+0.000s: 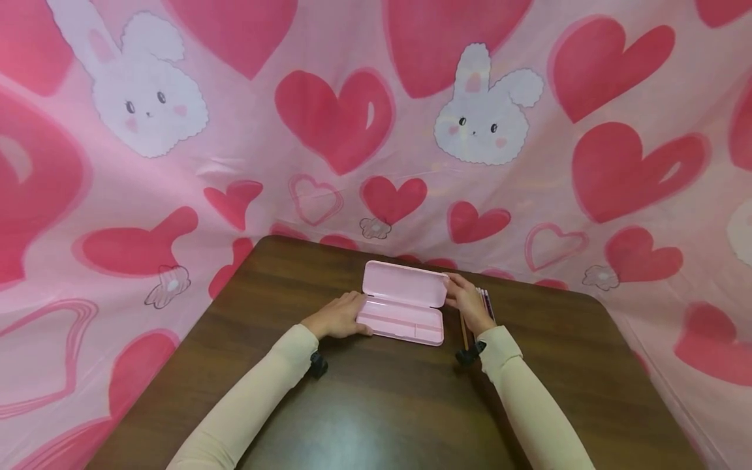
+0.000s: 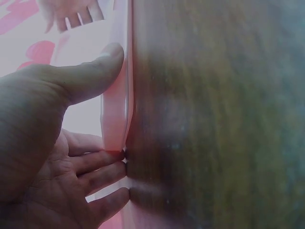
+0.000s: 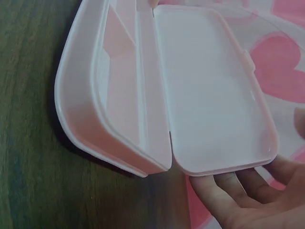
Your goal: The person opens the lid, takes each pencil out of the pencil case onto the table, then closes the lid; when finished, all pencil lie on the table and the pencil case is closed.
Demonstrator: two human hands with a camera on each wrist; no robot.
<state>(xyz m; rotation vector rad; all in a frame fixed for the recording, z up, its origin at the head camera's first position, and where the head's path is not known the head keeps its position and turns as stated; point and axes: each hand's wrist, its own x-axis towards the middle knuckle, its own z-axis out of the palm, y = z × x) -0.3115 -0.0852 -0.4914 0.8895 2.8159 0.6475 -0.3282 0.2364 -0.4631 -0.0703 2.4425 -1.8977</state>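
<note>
A pink pencil case (image 1: pixel 399 318) lies on the table with its lid (image 1: pixel 405 284) raised at the back. Low dividers (image 3: pixel 121 36) split the bare inside of its tray. At the case's left end, my left hand (image 1: pixel 337 316) holds the corner, thumb against the front wall and fingers spread along the end. My right hand (image 1: pixel 467 303) touches the lid's right end with its fingertips; the thumb (image 3: pixel 299 121) stays apart from the lid in the right wrist view. Several pencils (image 1: pixel 486 303) lie beside and partly beneath the right hand, largely hidden by it.
The dark wooden table (image 1: pixel 352 405) extends around the case. A pink cloth (image 1: pixel 247 130) with hearts and rabbits hangs behind the table and along both sides. A black camera band sits on each wrist.
</note>
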